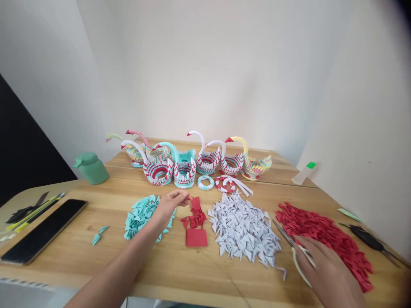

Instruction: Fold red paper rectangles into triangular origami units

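1. Head view: the left hand (168,204) reaches forward over the wooden surface (135,256), its fingers (182,197) pinched together on a small red paper piece (189,199)
2. That hand lies across the right edge of a heap of teal folded triangles (141,214), with two loose teal bits (99,234) apart to the left
3. Just right of the pinched piece sits a small cluster of red folded pieces (194,217), and below it a flat red paper square (196,237) lies on the surface
4. The right hand (334,276) sits low at the near right edge, fingers curled around the handles of scissors (293,246); the blades point up and left, between a heap of white folded triangles (244,229) and a heap of red folded triangles (324,237)
5. Behind the heaps stands a row of paper swans (192,162), with two small paper rings (215,182) in front of them
6. At the far left lie a black tablet (43,231), pencils (35,210) and a second pair of scissors (24,209); a green container (91,168) stands behind them
7. At the far right lie a black tool (369,240) and a white bottle with a green cap (304,172)
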A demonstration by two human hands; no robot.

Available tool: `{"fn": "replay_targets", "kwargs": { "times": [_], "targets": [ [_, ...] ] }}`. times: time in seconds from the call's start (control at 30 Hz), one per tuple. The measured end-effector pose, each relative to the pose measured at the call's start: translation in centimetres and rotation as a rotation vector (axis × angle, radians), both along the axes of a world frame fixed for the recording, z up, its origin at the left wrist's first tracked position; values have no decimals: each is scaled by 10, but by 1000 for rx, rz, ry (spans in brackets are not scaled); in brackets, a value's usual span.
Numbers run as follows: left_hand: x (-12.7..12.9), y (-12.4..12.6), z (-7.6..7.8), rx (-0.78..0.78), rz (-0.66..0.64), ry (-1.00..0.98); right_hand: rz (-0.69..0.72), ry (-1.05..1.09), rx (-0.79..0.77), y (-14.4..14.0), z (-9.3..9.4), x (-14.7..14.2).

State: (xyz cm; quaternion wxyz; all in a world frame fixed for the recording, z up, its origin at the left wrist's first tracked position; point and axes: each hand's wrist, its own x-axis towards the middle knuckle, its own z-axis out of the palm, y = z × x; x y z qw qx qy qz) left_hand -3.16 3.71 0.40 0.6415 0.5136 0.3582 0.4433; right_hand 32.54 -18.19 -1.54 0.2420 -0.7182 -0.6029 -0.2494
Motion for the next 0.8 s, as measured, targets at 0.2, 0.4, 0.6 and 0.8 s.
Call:
{"fn": "replay_targets", "kwargs": {
  "times": [0.2,0.4,0.6,0.8],
  "targets": [
    [3,4,-5,222,-55,320,337,160,-218,98,46,-114],
    [2,2,-3,297,-125,409,391,261,-518,178,39,-175],
    [2,-2,-3,294,-200,460,429,400,-555,211,18,-182],
    [2,-5,-2,279,-145,425,499,566,-459,200,39,-154]
  ]
}}
